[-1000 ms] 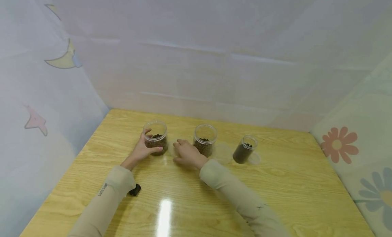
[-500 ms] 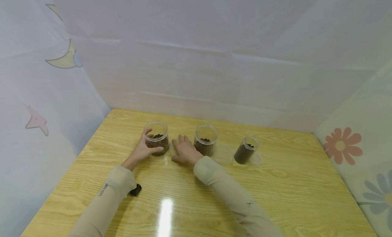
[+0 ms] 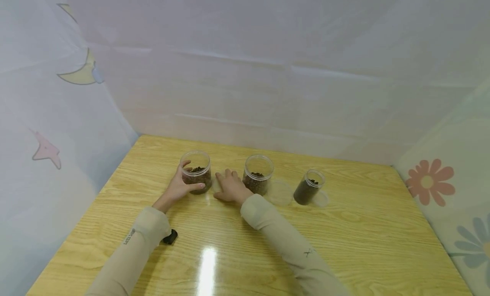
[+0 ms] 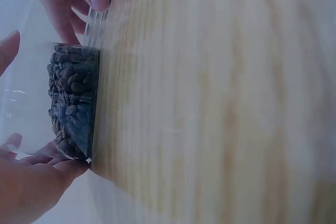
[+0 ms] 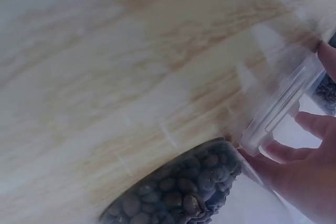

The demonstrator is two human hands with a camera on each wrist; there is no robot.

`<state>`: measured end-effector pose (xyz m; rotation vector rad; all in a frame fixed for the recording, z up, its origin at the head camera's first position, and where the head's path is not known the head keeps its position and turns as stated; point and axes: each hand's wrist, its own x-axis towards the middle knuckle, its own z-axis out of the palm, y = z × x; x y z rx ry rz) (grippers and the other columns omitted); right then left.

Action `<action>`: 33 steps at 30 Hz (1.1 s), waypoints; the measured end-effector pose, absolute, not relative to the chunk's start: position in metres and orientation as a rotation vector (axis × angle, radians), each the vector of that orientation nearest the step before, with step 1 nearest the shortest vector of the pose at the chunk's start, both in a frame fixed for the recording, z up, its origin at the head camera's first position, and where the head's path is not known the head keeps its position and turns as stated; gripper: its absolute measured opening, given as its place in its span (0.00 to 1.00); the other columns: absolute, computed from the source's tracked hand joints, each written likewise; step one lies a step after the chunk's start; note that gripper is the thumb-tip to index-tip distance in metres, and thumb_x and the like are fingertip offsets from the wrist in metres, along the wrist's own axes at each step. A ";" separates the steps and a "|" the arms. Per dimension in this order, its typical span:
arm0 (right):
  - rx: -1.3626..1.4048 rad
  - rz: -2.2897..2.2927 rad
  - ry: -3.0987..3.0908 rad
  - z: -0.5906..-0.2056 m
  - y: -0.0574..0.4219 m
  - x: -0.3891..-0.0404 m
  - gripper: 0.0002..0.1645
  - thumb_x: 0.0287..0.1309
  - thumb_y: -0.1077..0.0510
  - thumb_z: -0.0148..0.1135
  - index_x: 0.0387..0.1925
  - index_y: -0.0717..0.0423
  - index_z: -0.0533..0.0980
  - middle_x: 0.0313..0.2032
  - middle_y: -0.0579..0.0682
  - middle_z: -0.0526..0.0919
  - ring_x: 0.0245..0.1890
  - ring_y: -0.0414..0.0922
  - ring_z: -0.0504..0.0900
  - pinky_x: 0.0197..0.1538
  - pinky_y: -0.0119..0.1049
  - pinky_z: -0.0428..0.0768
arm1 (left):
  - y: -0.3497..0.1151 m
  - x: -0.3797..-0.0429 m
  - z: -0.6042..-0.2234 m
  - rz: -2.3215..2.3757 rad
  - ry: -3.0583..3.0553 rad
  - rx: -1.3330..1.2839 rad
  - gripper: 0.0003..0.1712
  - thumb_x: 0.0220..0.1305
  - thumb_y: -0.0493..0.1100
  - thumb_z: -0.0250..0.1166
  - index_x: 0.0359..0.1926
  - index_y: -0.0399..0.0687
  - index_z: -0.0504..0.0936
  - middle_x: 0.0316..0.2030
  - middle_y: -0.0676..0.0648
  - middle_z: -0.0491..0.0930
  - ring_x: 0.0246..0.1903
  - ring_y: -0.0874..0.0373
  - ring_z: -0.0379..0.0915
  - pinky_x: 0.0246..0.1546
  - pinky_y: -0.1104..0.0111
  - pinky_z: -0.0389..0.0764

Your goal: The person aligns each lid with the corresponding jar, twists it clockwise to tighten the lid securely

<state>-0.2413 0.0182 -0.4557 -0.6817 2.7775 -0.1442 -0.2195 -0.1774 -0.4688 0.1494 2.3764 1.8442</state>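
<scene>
My left hand point(image 3: 177, 189) holds the left clear jar point(image 3: 200, 177) around its side, thumb in front and fingers behind. Dark beans, apparently coffee beans, fill its lower part; it stands upright and uncovered. In the left wrist view the beans point(image 4: 72, 95) show through the jar wall. To the right of that jar, my right hand point(image 3: 231, 189) grips a clear round lid point(image 5: 281, 106) at the table surface, its fingers spread across to the rim. Close beside this hand stands the middle jar point(image 3: 257, 185), also uncovered and part full of beans.
A narrower uncovered jar of dark beans point(image 3: 306, 192) stands farther right. One clear lid point(image 3: 280, 193) lies beside the middle jar, another lid point(image 3: 320, 198) beside the narrow one. A small black object point(image 3: 170, 237) lies by the left cuff. Fabric walls border the wooden table point(image 3: 363, 228).
My right hand has shifted slightly left and settled on the lid, uncovering more of the lid by the middle jar. The left hand stays around its jar.
</scene>
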 end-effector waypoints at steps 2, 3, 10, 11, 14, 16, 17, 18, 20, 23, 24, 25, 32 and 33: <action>-0.693 -0.145 2.792 -0.457 0.018 -0.241 0.45 0.55 0.38 0.57 0.68 0.50 0.54 0.62 0.62 0.58 0.59 0.58 0.60 0.54 0.49 0.69 | -0.177 -0.220 -0.469 1.845 2.385 0.140 0.55 0.49 0.39 0.71 0.68 0.44 0.42 0.63 0.31 0.49 0.62 0.35 0.46 0.59 0.44 0.51; -0.701 -0.141 2.801 -0.457 0.019 -0.241 0.45 0.54 0.38 0.57 0.68 0.50 0.55 0.61 0.62 0.58 0.58 0.58 0.60 0.53 0.49 0.70 | -0.178 -0.220 -0.468 1.846 2.386 0.136 0.55 0.48 0.38 0.71 0.68 0.44 0.42 0.63 0.31 0.49 0.62 0.35 0.46 0.59 0.44 0.52; -0.776 -0.114 2.877 -0.461 0.022 -0.234 0.45 0.52 0.36 0.58 0.66 0.52 0.59 0.54 0.60 0.65 0.51 0.55 0.66 0.44 0.45 0.75 | -0.178 -0.219 -0.467 1.860 2.386 0.112 0.56 0.47 0.38 0.72 0.69 0.46 0.44 0.64 0.30 0.50 0.62 0.34 0.47 0.59 0.44 0.52; -0.782 -0.121 2.886 -0.460 0.022 -0.233 0.45 0.51 0.36 0.58 0.66 0.52 0.59 0.53 0.60 0.66 0.50 0.54 0.66 0.44 0.45 0.75 | -0.178 -0.219 -0.466 1.858 2.389 0.107 0.56 0.47 0.38 0.72 0.68 0.46 0.44 0.64 0.31 0.50 0.62 0.35 0.47 0.59 0.44 0.52; -0.806 -0.127 2.914 -0.460 0.022 -0.229 0.45 0.50 0.35 0.59 0.65 0.52 0.61 0.52 0.58 0.67 0.49 0.53 0.68 0.44 0.44 0.75 | -0.178 -0.218 -0.466 1.839 2.401 0.112 0.56 0.46 0.40 0.73 0.68 0.45 0.44 0.64 0.31 0.51 0.62 0.35 0.48 0.59 0.45 0.54; -0.823 -0.120 2.926 -0.460 0.023 -0.227 0.45 0.49 0.35 0.59 0.65 0.52 0.62 0.53 0.58 0.68 0.50 0.53 0.68 0.46 0.44 0.75 | -0.178 -0.217 -0.465 1.822 2.415 0.125 0.57 0.46 0.41 0.73 0.68 0.45 0.44 0.64 0.31 0.52 0.62 0.35 0.48 0.59 0.45 0.54; -0.828 -0.118 2.934 -0.460 0.024 -0.226 0.45 0.49 0.35 0.59 0.65 0.52 0.62 0.53 0.58 0.68 0.50 0.53 0.68 0.46 0.45 0.75 | -0.178 -0.216 -0.465 1.817 2.420 0.130 0.57 0.45 0.41 0.73 0.68 0.45 0.44 0.64 0.31 0.52 0.62 0.35 0.48 0.58 0.44 0.55; -0.831 -0.117 2.940 -0.460 0.024 -0.225 0.45 0.49 0.35 0.59 0.64 0.52 0.62 0.53 0.58 0.68 0.51 0.53 0.68 0.47 0.45 0.75 | -0.178 -0.215 -0.464 1.810 2.428 0.137 0.57 0.45 0.42 0.74 0.68 0.45 0.45 0.63 0.31 0.52 0.62 0.35 0.48 0.58 0.44 0.55; -0.836 -0.116 2.958 -0.458 0.025 -0.223 0.45 0.48 0.35 0.58 0.64 0.51 0.62 0.53 0.58 0.69 0.51 0.54 0.68 0.47 0.45 0.75 | -0.178 -0.213 -0.463 1.800 2.443 0.151 0.57 0.44 0.43 0.74 0.68 0.45 0.45 0.63 0.31 0.53 0.62 0.34 0.49 0.58 0.44 0.55; -0.835 -0.119 2.978 -0.455 0.026 -0.218 0.44 0.49 0.35 0.58 0.64 0.51 0.63 0.53 0.58 0.69 0.51 0.54 0.69 0.47 0.45 0.75 | -0.179 -0.211 -0.461 1.788 2.465 0.152 0.57 0.44 0.44 0.75 0.68 0.45 0.46 0.63 0.31 0.54 0.62 0.35 0.50 0.58 0.44 0.56; -0.839 -0.115 2.983 -0.454 0.027 -0.216 0.44 0.49 0.35 0.58 0.64 0.51 0.63 0.53 0.58 0.69 0.51 0.54 0.69 0.46 0.45 0.75 | -0.179 -0.210 -0.461 1.784 2.472 0.153 0.58 0.43 0.44 0.75 0.68 0.45 0.46 0.63 0.31 0.54 0.62 0.35 0.50 0.58 0.44 0.56; -0.844 -0.113 2.989 -0.452 0.028 -0.215 0.43 0.49 0.35 0.58 0.63 0.51 0.64 0.53 0.58 0.69 0.51 0.53 0.69 0.45 0.44 0.76 | -0.179 -0.209 -0.461 1.783 2.476 0.156 0.58 0.43 0.45 0.75 0.68 0.45 0.46 0.63 0.31 0.55 0.62 0.35 0.50 0.58 0.44 0.56; -0.935 -0.141 2.991 -0.442 0.040 -0.201 0.42 0.49 0.35 0.60 0.62 0.52 0.65 0.54 0.59 0.69 0.51 0.54 0.70 0.44 0.43 0.77 | -0.181 -0.202 -0.458 1.777 2.485 0.200 0.57 0.43 0.43 0.75 0.68 0.44 0.46 0.63 0.31 0.54 0.62 0.37 0.49 0.58 0.44 0.54; -0.952 -0.144 2.988 -0.442 0.041 -0.199 0.42 0.49 0.35 0.59 0.62 0.52 0.65 0.55 0.59 0.69 0.51 0.54 0.70 0.45 0.43 0.77 | -0.181 -0.200 -0.458 1.778 2.484 0.210 0.57 0.43 0.43 0.75 0.68 0.44 0.46 0.63 0.30 0.54 0.63 0.37 0.49 0.58 0.44 0.54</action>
